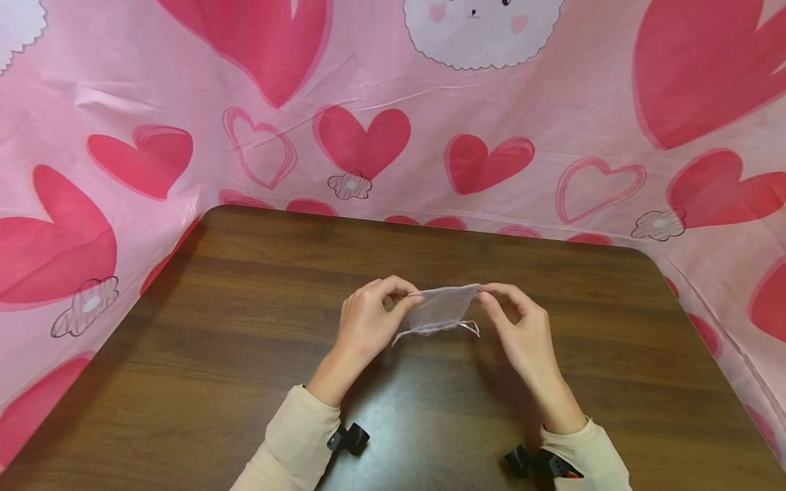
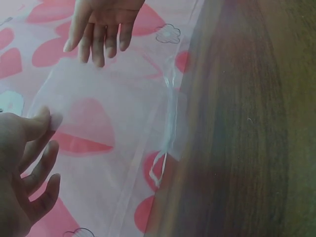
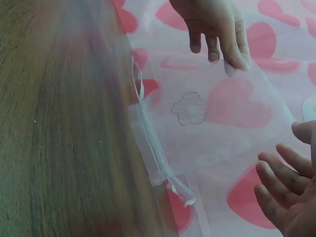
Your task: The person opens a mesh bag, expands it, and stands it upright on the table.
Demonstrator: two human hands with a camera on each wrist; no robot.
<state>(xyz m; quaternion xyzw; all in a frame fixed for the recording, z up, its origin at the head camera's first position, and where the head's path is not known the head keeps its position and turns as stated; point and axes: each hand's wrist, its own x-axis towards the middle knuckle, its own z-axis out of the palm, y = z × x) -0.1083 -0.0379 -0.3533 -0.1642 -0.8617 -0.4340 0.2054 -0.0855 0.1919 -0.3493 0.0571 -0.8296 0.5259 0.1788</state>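
A sheer white drawstring pouch (image 1: 443, 308) hangs over the table between two hands, its closed edge uppermost. The left hand (image 1: 370, 315) pinches one upper corner between thumb and index finger, and the other fingers are spread in the left wrist view. At the opposite corner, the right hand (image 1: 522, 327) pinches with thumb and fingertip. The gathered drawstring end (image 3: 154, 143) points down and toward the person. A cord loop (image 2: 158, 168) dangles at each side of it. The pouch looks flat, and the printed cloth shows through it.
A dark wooden table (image 1: 245, 354) lies beneath the hands. Pink cloth with red hearts (image 1: 362, 136) surrounds its back and sides. Both sleeves are beige, with a black wrist camera (image 1: 350, 438) by the left cuff and another camera (image 1: 522, 462) by the right.
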